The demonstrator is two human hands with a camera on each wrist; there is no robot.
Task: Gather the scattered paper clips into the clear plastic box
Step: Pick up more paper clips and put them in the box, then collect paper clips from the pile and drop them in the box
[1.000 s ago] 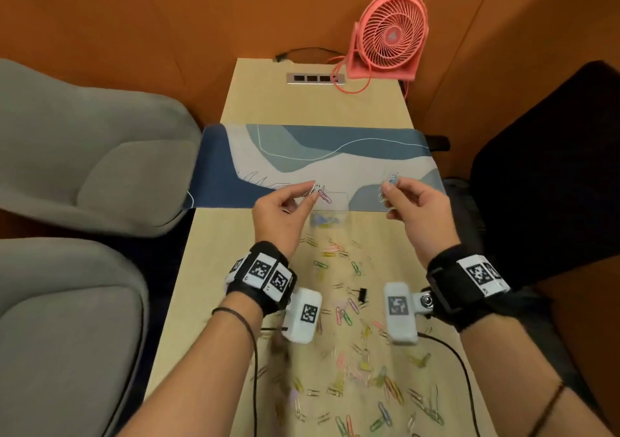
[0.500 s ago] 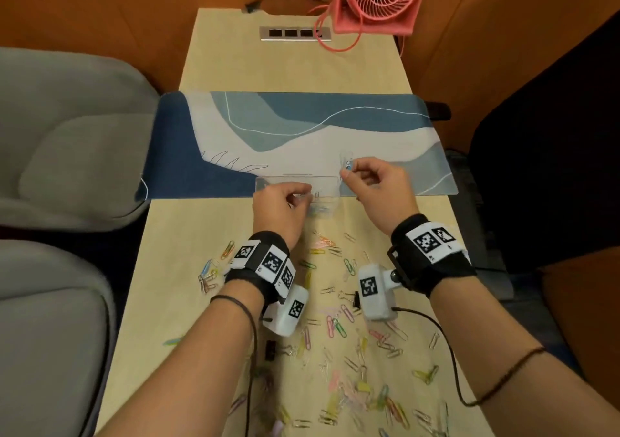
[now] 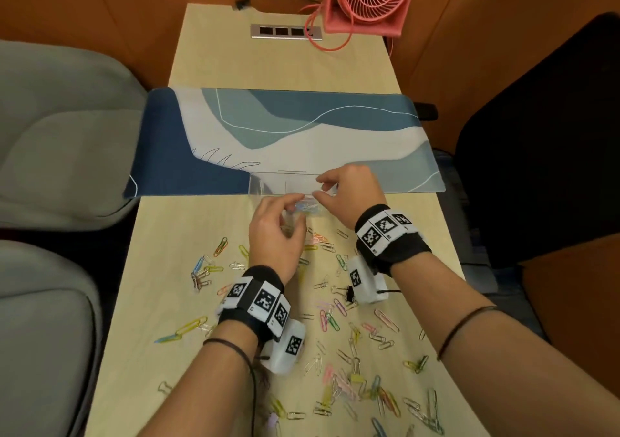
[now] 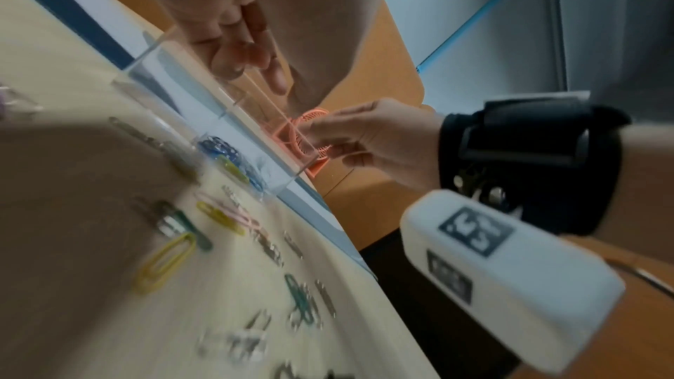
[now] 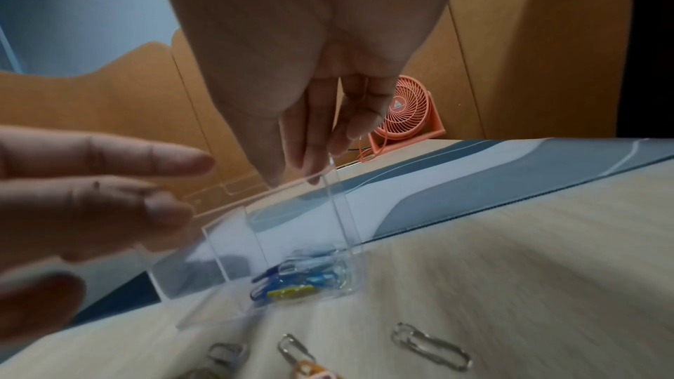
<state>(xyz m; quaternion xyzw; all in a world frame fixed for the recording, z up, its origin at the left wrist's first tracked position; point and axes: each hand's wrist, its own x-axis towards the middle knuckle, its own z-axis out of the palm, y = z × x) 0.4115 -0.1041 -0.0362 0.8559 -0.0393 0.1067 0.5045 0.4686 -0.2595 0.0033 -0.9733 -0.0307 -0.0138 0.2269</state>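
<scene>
Early stage: few clips boxed, most still loose on the desk.

Left hand (image 3: 273, 228) hovered at the clear plastic box (image 3: 268, 185), fingers relaxed, holding nothing I could see; box sat at the desk mat (image 3: 302, 134) edge w/ a small blue/yellow bunch (image 5: 291, 278) inside; right hand (image 3: 349, 188) was over its rim, fingers down, grip on a clip: can't tell; scattered paper clips (image 3: 352, 352) approx all remained.
</scene>
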